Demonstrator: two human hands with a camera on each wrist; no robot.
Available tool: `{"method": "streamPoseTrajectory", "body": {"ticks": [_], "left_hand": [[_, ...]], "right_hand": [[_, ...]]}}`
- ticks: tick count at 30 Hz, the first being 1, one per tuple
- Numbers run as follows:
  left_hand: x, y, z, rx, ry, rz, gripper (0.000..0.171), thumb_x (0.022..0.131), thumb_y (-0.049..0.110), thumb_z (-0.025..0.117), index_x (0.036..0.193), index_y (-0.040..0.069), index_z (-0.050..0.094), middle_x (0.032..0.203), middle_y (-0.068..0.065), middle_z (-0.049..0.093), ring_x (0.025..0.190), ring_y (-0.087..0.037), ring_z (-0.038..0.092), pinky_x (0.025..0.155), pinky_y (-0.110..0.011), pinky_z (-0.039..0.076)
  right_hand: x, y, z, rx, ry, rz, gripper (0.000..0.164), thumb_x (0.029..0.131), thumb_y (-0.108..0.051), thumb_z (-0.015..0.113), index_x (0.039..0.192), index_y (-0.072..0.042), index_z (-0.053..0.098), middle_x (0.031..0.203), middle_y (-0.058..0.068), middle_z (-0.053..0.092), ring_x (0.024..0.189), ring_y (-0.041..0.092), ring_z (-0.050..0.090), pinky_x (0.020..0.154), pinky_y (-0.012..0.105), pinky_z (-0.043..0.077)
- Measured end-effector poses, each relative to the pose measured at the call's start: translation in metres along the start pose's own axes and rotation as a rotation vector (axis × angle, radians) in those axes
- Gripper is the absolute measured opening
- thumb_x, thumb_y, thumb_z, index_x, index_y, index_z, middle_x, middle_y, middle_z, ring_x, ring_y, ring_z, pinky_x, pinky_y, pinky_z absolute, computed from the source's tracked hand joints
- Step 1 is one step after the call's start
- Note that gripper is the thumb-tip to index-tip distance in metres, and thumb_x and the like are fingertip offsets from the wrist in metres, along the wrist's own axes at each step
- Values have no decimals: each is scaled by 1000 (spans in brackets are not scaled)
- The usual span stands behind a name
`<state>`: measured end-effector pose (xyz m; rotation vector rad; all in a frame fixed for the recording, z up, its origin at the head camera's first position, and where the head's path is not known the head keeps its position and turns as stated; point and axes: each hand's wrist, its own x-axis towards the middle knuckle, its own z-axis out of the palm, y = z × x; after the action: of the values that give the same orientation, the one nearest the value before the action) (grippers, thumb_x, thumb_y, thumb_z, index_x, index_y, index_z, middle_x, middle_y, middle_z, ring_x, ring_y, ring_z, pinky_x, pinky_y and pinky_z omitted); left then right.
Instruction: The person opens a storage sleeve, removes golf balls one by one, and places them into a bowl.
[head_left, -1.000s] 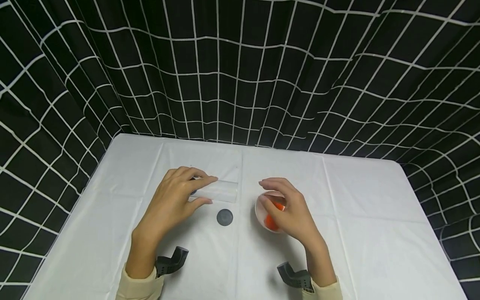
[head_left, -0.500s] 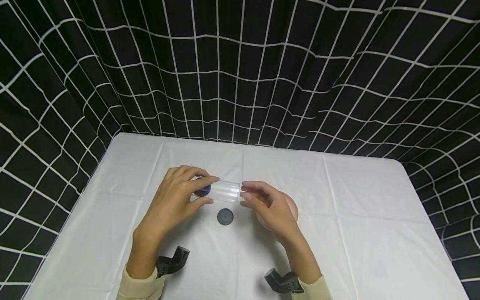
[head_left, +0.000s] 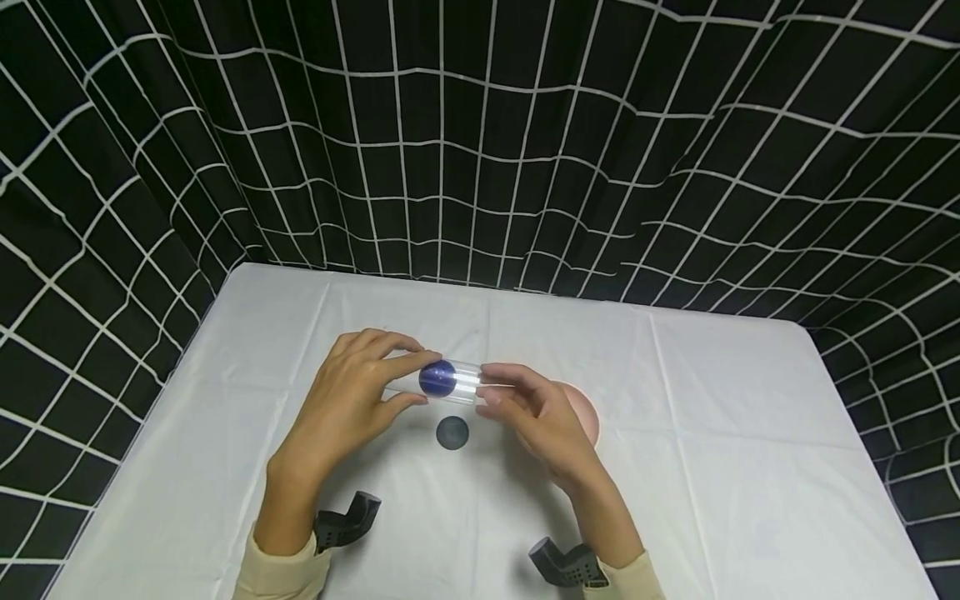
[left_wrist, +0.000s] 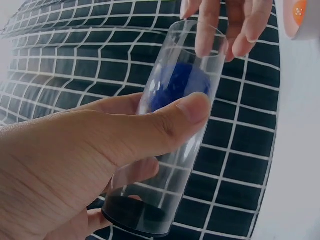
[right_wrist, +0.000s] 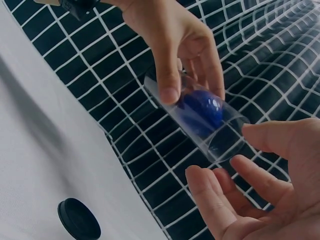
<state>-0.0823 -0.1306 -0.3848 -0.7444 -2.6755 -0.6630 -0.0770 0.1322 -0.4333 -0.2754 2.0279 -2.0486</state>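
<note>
A clear plastic tube (head_left: 467, 383) lies tilted in my left hand (head_left: 337, 408), whose thumb and fingers grip it around the middle. Inside the tube is a dark blue ball (left_wrist: 181, 86), near the mouth end. A black cap (left_wrist: 135, 216) closes the other end, as seen in the left wrist view. My right hand (head_left: 540, 417) is cupped at the mouth, thumb and fingertips close to or touching the rim, with nothing held. A loose dark grey cap (head_left: 452, 432) lies on the table below the tube.
A pink bowl (head_left: 583, 412) stands behind the right hand, partly hidden. In the left wrist view an orange ball (left_wrist: 299, 12) shows inside it. A white cloth covers the table (head_left: 742, 467), and a black curtain with white grid lines (head_left: 480, 167) rises behind it.
My right hand has moved left from over the bowl to the tube's mouth. The blue ball has slid along the tube toward that mouth. My left hand has barely moved.
</note>
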Motion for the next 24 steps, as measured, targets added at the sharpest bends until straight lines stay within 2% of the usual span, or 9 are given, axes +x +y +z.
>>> {"method": "streamPoseTrajectory", "body": {"ticks": [6, 13, 18, 24], "left_hand": [[0, 0, 1, 13, 3, 13, 49, 82, 27, 92, 129, 29, 77, 125, 2, 75, 123, -24, 65, 113, -46, 46], [0, -2, 0, 1, 7, 1, 50, 80, 26, 93, 128, 27, 78, 125, 0, 75, 123, -25, 65, 114, -48, 46], [-2, -4, 0, -4, 14, -4, 51, 80, 25, 93, 128, 27, 78, 125, 0, 75, 122, -26, 65, 113, -48, 47], [-1, -6, -1, -2, 24, 11, 50, 81, 25, 93, 129, 26, 78, 125, 0, 75, 122, -26, 66, 113, -49, 47]], "right_hand": [[0, 0, -1, 6, -13, -13, 44, 102, -8, 69, 142, 5, 58, 136, 31, 65, 111, 6, 74, 100, 32, 62], [0, 1, 0, -1, -1, 16, 48, 102, -10, 69, 146, 1, 56, 136, 29, 65, 109, 9, 76, 101, 32, 62], [1, 2, 1, -35, 21, 20, 47, 101, -9, 70, 145, 1, 57, 134, 29, 66, 109, 8, 75, 100, 28, 61], [1, 1, 1, -75, 71, 39, 45, 99, -11, 72, 142, -3, 60, 131, 20, 70, 111, 8, 74, 95, 20, 59]]}}
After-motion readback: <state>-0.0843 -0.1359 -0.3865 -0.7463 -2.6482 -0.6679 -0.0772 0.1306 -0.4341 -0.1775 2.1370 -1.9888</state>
